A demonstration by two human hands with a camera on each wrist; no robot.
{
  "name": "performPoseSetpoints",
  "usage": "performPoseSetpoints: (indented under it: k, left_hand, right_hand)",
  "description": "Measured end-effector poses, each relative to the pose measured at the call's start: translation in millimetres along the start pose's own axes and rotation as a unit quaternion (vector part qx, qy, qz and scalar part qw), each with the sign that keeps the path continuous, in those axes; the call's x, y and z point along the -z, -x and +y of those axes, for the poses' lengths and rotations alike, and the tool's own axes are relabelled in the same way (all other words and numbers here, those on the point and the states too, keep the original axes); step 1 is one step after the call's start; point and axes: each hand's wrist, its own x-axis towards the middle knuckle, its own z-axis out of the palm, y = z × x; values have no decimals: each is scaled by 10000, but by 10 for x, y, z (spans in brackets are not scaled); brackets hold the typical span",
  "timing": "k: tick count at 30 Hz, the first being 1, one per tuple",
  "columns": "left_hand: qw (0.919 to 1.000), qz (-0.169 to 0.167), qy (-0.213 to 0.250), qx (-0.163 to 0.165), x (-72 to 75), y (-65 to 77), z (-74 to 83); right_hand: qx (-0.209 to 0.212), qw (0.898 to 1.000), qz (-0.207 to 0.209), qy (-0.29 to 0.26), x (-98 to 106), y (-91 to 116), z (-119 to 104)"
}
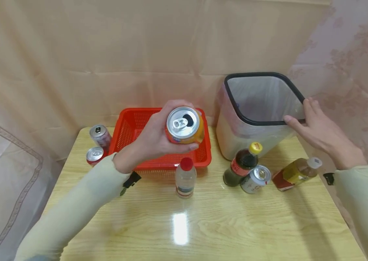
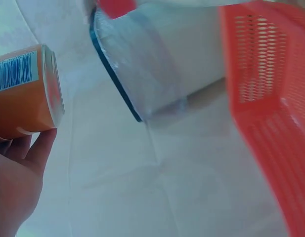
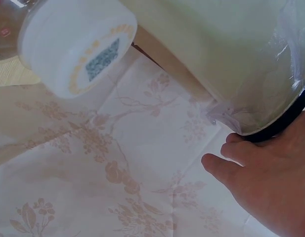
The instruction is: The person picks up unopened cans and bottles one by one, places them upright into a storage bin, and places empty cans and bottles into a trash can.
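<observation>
The left hand [image 1: 152, 139] is clamped round an orange can [image 1: 185, 125], thumb along its near side; the can is at the middle of the head view, lid turned to the camera, with a dark mouth beside the pull tab; in the left wrist view a barcode [image 2: 18, 71] shows on its orange side. Seen from above, the can overlaps a red basket [image 1: 118, 130], most of which spreads toward nine o'clock.

Between two and three o'clock from the can stands a bin [image 1: 232, 132] with a black rim [image 1: 268, 123] and a transparent liner; the right hand [image 1: 325, 134] rests at the bin's four-o'clock corner, touching the rim, its thumb and fingers apart.

At six o'clock a clear bottle [image 1: 186, 179] with a red cap stands on the wood-grained surface [image 1: 210, 224], near the basket's front; at four o'clock are a dark bottle [image 1: 240, 166] with a yellow cap and a silver can [image 1: 256, 179] close against it, though whether they touch I cannot tell; between three and four o'clock is an amber bottle [image 1: 294, 174] with a white cap; toward nine o'clock, left of the basket, stand a pinkish can [image 1: 100, 135] and a red can [image 1: 94, 155].
</observation>
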Motion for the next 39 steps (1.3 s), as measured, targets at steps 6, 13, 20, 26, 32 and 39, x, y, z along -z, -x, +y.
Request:
performPoseSetpoints:
  k: [6,13,20,26,32,39]
  left_hand:
    - [9990,-104,81,416,-128,-423,-21]
    - [9942,-543,86,929,-316,-890,-87]
    - [9814,-893,389,1656,-513,-1219,-74]
    - [9693,-1259,359,2079,-709,-1458,-90]
    - [9740,-1244,-380,1857,-913,-1633,-161]
    - [9686,-1197,-771,2037,-1050,-1766,-281]
  right_hand:
    - [-1,10000,-14,-14,-2,-24,-33]
    - [-17,10000,8,-35,-12,-22,-25]
    - [8,9999,93,-54,-21,-27,-24]
    - [56,9999,124,-87,-12,-23,1]
    - [10,9999,98,-101,6,-23,13]
    - [-53,10000,4,-58,25,-6,20]
